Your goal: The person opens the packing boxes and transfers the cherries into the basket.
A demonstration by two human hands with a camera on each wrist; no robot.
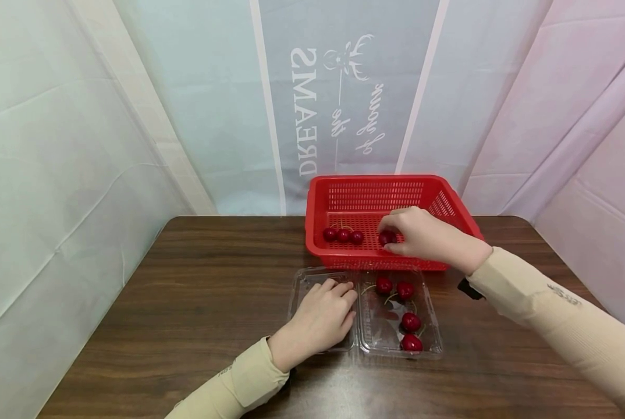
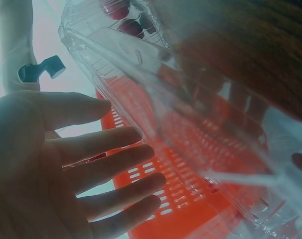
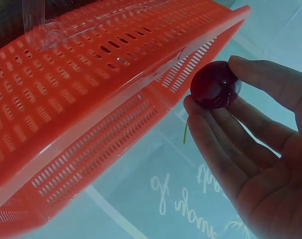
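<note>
My right hand [image 1: 422, 235] pinches a dark red cherry [image 3: 216, 84] between thumb and fingertips, over the right part of a red plastic basket [image 1: 315, 247]. A green stem hangs below that cherry in the right wrist view. Three cherries [image 1: 343, 235] with stems lie in a row at the basket's left. In front of the basket sits an opened clear plastic clamshell box [image 1: 375, 343]. Several cherries [image 1: 411, 322] lie in its right half. My left hand [image 1: 320, 317] rests on the box's left half, fingers extended in the left wrist view [image 2: 111, 159].
The box and basket stand on a dark wood-grain table [image 1: 197, 302], the box close against the basket's front wall. Behind the table hangs a pale printed curtain [image 1: 223, 116]. Further fabric covers both sides. A black strap piece [image 1: 471, 289] shows under the right wrist.
</note>
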